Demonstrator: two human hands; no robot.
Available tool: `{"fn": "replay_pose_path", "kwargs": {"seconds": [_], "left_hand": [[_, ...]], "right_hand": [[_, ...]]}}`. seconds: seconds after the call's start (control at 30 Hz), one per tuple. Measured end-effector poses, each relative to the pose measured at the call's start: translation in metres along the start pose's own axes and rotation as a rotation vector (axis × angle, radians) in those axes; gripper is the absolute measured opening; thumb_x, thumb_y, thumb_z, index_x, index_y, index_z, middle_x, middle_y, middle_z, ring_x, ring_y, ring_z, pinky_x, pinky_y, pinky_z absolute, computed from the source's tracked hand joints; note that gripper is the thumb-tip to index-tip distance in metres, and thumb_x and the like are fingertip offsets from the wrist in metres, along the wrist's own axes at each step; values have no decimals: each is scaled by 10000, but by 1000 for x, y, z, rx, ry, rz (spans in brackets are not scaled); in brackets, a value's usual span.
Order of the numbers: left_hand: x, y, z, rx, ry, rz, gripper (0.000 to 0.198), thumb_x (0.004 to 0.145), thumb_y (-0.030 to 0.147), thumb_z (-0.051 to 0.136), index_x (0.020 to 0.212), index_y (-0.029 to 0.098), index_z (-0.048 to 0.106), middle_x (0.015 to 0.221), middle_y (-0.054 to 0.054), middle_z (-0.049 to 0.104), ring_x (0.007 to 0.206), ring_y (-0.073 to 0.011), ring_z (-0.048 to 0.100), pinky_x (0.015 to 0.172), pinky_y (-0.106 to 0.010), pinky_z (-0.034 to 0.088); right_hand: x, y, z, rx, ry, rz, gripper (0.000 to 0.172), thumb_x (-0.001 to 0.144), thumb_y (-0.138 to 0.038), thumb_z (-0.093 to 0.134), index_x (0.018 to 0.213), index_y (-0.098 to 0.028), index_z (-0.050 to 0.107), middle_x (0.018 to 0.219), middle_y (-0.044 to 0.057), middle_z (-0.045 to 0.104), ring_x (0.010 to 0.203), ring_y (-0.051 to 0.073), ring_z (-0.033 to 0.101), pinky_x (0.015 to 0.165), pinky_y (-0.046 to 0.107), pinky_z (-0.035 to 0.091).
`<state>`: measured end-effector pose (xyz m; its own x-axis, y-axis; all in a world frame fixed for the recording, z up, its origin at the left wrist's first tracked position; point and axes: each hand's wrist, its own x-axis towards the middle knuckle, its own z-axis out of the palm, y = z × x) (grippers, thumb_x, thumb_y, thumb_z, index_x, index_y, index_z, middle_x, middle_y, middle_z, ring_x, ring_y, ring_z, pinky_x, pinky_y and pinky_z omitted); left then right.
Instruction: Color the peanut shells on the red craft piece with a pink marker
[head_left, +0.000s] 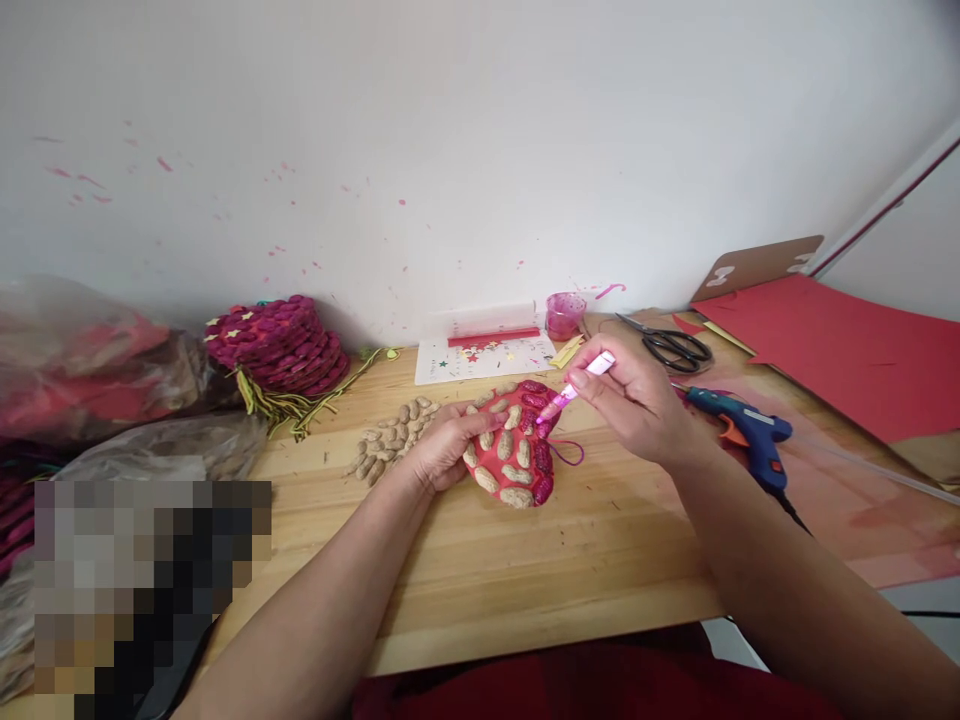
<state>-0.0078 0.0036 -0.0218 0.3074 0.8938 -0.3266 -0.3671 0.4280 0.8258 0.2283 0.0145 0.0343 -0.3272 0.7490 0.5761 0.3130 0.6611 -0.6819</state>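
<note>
Pinched the white marker [562, 399] in the right hand [637, 405], sloping it from two toward eight o'clock, tip-down at the magenta peanuts [543, 457]; gripped the peanut-covered red piece [517, 455], eight o'clock from there, in the nearer left hand [448, 440].

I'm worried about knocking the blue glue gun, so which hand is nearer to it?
Right. The right hand, holding the white pen, is just to the left of the blue glue gun; the left hand is farther left, gripping the peanut-covered red piece.
</note>
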Motion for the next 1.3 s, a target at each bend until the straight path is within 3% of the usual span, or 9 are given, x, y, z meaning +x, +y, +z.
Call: {"fn": "replay_pose_path", "kwargs": {"seconds": [0.27,0.4,0.6,0.7,0.83,1.0,1.17,1.3], "left_hand": [[-1,3,-1,38,-42,-22,259,623,267,948,754,121,779,678,-115,772,546,-209,688,580,-303,547],[2,2,-4,40,-51,-44,227,647,253,937,697,129,753,632,-107,751,509,-195,668,566,-295,532],[0,3,-6,35,-49,-51,248,635,234,928,808,123,789,724,-118,786,581,-218,709,624,-318,561],[-1,3,-6,26,-73,-37,212,644,241,926,728,130,765,689,-116,775,540,-207,688,587,-306,546],[-1,3,-8,27,-59,-43,182,681,239,914,756,140,781,727,-138,791,569,-227,712,612,-328,569],[0,2,-10,9,-83,-51,182,672,229,915,769,145,787,708,-128,784,558,-220,708,596,-315,568],[0,2,-9,-5,-111,-54,174,676,233,907,765,149,784,706,-125,782,553,-221,702,599,-320,567],[-1,3,-8,18,-84,-55,200,657,234,911,787,143,789,707,-122,780,567,-224,704,623,-330,570]], "right_hand": [[2,-9,1,25,-99,-21,186,1023,-360,589,875,-247,581,813,23,610,763,198,558,699,361,404],[2,-3,-4,-10,-88,-16,174,1029,-367,585,903,-246,590,821,26,600,754,195,544,703,363,415],[1,0,-6,94,-97,19,192,1044,-395,573,923,-246,586,806,7,579,719,171,518,665,339,399],[1,2,-4,100,-108,30,225,1044,-424,572,909,-243,583,802,5,575,724,171,514,667,336,393],[2,6,-4,114,-43,52,259,1030,-475,592,913,-244,585,800,-2,564,706,162,496,655,326,384],[3,8,-3,204,-74,71,297,1019,-506,603,901,-235,584,784,-9,540,687,148,464,634,310,371],[2,17,-4,220,-26,81,257,1022,-480,611,927,-242,586,752,-30,478,660,138,413,626,305,343],[2,18,-4,254,-66,91,275,1013,-493,620,909,-240,590,760,-21,501,667,142,424,619,304,344]]}}
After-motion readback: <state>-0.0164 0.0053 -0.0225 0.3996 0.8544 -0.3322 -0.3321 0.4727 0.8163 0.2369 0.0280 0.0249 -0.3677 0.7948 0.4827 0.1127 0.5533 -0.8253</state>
